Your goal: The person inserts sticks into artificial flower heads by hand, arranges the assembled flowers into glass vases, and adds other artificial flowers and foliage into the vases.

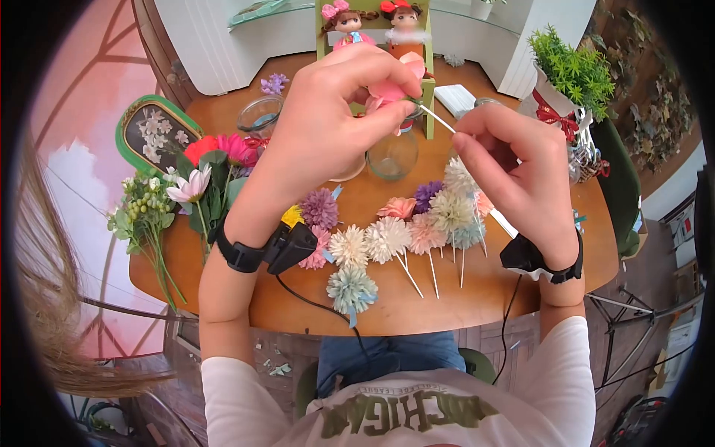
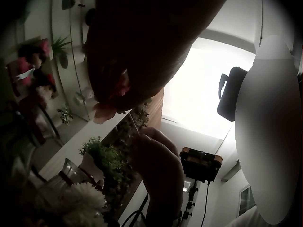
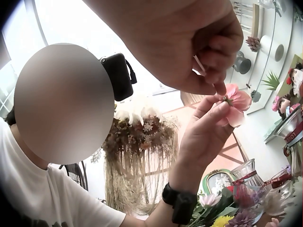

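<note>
Over the table, my left hand [image 1: 324,112] pinches a pink artificial flower head [image 1: 386,92] between thumb and fingers. My right hand [image 1: 521,153] grips a thin white stick [image 1: 438,120], whose far end reaches the flower's green base. In the right wrist view, the back of the pink flower [image 3: 238,100] faces the right fingertips, and part of the stick is hidden inside that hand. Below both hands lie several artificial blooms, among them a cream one [image 1: 348,246], a peach one [image 1: 426,235] and a blue-green one [image 1: 352,289]; some have white sticks as stems.
A glass jar [image 1: 392,158] stands beneath the hands. To the left are a bouquet [image 1: 191,185], green berry sprigs [image 1: 141,208] and a green-framed oval picture [image 1: 153,138]. Two dolls sit at the back, and a wrapped green plant [image 1: 581,78] stands at the right.
</note>
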The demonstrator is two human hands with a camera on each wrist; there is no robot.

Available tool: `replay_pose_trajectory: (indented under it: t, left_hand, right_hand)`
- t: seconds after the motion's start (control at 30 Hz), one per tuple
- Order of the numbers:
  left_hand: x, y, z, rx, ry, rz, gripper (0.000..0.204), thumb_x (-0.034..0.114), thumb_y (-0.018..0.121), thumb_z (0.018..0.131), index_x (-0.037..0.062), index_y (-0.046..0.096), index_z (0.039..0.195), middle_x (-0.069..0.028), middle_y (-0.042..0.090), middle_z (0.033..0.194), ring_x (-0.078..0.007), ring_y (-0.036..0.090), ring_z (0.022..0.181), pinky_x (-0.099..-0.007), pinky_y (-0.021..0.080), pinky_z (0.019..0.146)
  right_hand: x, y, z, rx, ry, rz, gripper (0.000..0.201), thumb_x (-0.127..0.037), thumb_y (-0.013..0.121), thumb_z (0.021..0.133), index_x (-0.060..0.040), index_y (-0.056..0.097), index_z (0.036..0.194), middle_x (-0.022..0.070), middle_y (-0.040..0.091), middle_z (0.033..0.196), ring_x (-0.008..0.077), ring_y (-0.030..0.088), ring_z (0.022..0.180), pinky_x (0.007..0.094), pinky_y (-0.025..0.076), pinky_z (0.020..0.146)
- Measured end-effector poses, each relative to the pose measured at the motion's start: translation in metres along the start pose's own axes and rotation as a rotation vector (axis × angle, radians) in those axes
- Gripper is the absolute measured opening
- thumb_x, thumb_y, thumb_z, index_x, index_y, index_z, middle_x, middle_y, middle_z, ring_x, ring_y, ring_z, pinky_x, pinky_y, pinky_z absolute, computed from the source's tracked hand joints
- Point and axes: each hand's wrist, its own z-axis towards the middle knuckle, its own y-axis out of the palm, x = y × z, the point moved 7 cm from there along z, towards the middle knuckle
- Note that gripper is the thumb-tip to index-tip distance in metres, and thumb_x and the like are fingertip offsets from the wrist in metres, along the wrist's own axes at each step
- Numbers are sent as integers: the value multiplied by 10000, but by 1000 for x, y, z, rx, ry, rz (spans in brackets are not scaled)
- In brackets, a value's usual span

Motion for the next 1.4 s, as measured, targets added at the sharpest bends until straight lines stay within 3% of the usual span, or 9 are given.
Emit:
replay_pose_trajectory:
  t: [0.53, 0.6, 0.73, 0.8, 1.13, 1.23, 1.3, 1.37, 1.4]
  left_hand:
    - [12, -2, 0, 12, 129, 141, 163, 9, 713, 829, -5, 694, 989, -78, 654, 1026, -160, 612, 935, -291, 490, 839]
    - [19, -3, 0, 85, 231, 172, 116, 22, 705, 814, 26, 686, 928, -64, 640, 902, -173, 607, 755, -311, 512, 719]
    - [25, -3, -2, 87, 269, 239, 122, 6, 710, 806, 28, 689, 925, -61, 641, 902, -163, 607, 736, -304, 511, 697]
    - [23, -3, -2, 80, 218, 252, 152, 4, 713, 774, 26, 713, 925, -76, 677, 941, -197, 643, 870, -323, 512, 782]
    - [24, 7, -4, 35, 258, 270, 148, 1, 726, 753, 21, 718, 900, -62, 674, 906, -190, 636, 811, -306, 502, 736]
    - [20, 9, -3, -9, 223, 225, 155, 15, 736, 763, 22, 714, 917, -69, 671, 916, -185, 631, 796, -305, 499, 721]
    - [12, 18, -4, -152, 116, 160, 157, 21, 724, 793, 26, 717, 950, -71, 655, 922, -180, 632, 780, -310, 506, 717]
    - [7, 24, -8, -259, 59, 161, 154, 23, 713, 808, 30, 717, 962, -75, 646, 930, -195, 641, 797, -320, 515, 733]
    - [3, 30, -11, -360, 6, 160, 152, 25, 702, 823, 34, 717, 974, -80, 636, 939, -211, 651, 815, -330, 523, 749]
  right_hand:
    - [-1, 0, 0, -15, 25, -6, 58, -61, 689, 871, -18, 651, 862, 59, 584, 629, 141, 580, 531, 293, 441, 509]
    - [-1, 0, 0, -12, 19, -4, 57, -58, 691, 871, -23, 648, 860, 67, 585, 630, 162, 586, 539, 308, 451, 523]
    - [-1, 2, -1, -16, -43, -71, 56, -55, 695, 868, -34, 643, 869, 79, 595, 652, 203, 600, 567, 333, 463, 543]
    - [-6, 1, -1, 36, -141, -108, 60, -49, 693, 862, -48, 636, 878, 97, 603, 681, 256, 610, 602, 359, 471, 561]
    - [-4, 5, 0, -6, -198, -118, 69, -46, 678, 852, -47, 612, 872, 124, 607, 696, 335, 609, 636, 392, 470, 572]
    - [-1, 6, -1, -17, -162, -75, 78, -87, 703, 861, -37, 644, 867, 123, 601, 672, 302, 611, 600, 375, 467, 558]
    - [6, 3, 2, -55, -62, -27, 154, -161, 740, 877, -22, 683, 844, 99, 585, 619, 218, 583, 529, 335, 448, 520]
    - [13, -10, 3, -12, 31, 9, 265, -234, 759, 901, 7, 693, 813, 24, 560, 559, 64, 489, 504, 264, 384, 476]
    - [17, -18, 5, 11, 48, 20, 271, -235, 752, 912, 9, 691, 812, 17, 566, 564, 50, 488, 515, 256, 379, 476]
